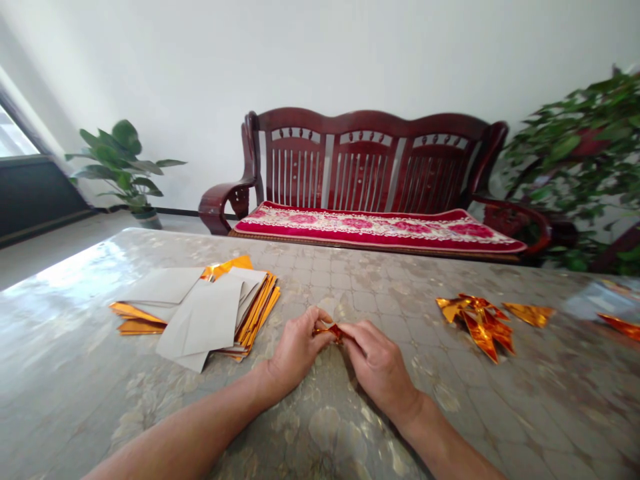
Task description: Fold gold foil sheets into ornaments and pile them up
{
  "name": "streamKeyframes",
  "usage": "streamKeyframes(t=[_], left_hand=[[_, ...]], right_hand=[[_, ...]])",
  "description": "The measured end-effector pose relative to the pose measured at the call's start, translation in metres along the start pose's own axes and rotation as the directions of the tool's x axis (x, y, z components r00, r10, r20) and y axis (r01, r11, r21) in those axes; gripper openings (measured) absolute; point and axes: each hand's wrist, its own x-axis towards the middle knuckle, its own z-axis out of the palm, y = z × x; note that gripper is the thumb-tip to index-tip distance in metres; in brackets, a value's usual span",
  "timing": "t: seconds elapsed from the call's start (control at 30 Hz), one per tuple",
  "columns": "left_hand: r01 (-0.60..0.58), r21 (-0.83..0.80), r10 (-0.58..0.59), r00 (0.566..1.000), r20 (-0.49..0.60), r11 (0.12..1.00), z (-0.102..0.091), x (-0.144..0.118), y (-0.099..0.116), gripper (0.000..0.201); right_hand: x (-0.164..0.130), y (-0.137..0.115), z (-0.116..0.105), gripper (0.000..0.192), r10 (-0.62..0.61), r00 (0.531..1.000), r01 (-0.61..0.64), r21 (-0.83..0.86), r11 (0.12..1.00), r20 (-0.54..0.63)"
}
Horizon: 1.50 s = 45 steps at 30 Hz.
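Between my two hands, just above the table, is a small folded piece of shiny orange-gold foil paper (336,331). My left hand (299,347) pinches its left end between thumb and fingers. On the other end the fingers of my right hand (379,363) are closed, and they hide part of the fold. To the left lies a pile of foil paper sheets (207,317), pale grey on one side and gold on the other. A cluster of folded gold foil pieces (483,323) rests to the right, with a single folded foil piece (530,313) beside it.
The table (390,280) has a glossy patterned cover. At its right edge are a clear plastic bag (603,300) and another foil piece (620,327). Beyond stands a dark red wooden bench (365,160) with a floral cushion (375,227). Potted plants (125,160) flank it.
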Motion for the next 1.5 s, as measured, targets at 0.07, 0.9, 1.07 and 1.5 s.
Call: streamKeyframes(t=[0.07,0.9,1.07,1.5], left_hand=[[0.027,0.015,-0.028,0.999,0.032,1.000,-0.002,0.000,0.002,0.007],[-0.374,0.525,0.202,0.912,0.356,0.765,-0.010,-0.007,-0.004,0.027],[-0.347,0.547,0.186,0.926,0.328,0.762,-0.006,-0.008,-0.004,0.023],[-0.314,0.446,0.166,0.926,0.340,0.838,-0.003,-0.012,0.003,0.022]], right_hand=[[-0.001,0.002,0.001,0.028,0.029,1.000,-0.029,-0.022,0.999,-0.011],[-0.006,-0.001,-0.008,0.021,0.091,0.986,-0.094,0.010,0.996,0.137],[-0.007,0.002,-0.005,0.026,0.078,0.992,-0.072,-0.059,0.996,0.102],[-0.010,-0.001,-0.005,0.049,0.022,0.987,0.004,-0.162,0.987,0.159]])
